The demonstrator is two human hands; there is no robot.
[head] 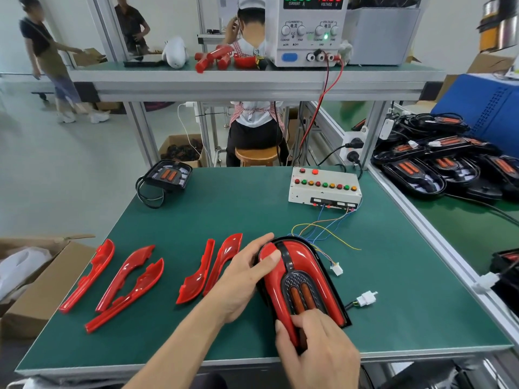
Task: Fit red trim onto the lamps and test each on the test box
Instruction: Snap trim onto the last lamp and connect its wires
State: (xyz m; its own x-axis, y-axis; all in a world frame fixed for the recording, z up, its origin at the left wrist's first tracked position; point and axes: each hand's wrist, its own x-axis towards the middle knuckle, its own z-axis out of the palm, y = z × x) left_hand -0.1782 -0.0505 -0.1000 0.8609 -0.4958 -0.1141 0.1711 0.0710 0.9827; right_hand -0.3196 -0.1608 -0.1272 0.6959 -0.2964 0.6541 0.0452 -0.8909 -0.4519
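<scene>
From the head camera I looked down on a green bench mat [224, 220] in a workshop, with a power supply [310, 29] on the shelf above. The lamp [302, 279] lay near the front edge, its long axis running away from me, rounded end toward the test box [324, 188]. My left hand [244, 279] pressed on its red trim [306, 256]; my right hand [317, 343] gripped its near end. Loose red trims [126, 279] lay to the left.

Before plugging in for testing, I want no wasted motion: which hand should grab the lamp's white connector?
Right hand, probably: the white connector lies on its side, while the left hand steadies the lamp.
</scene>
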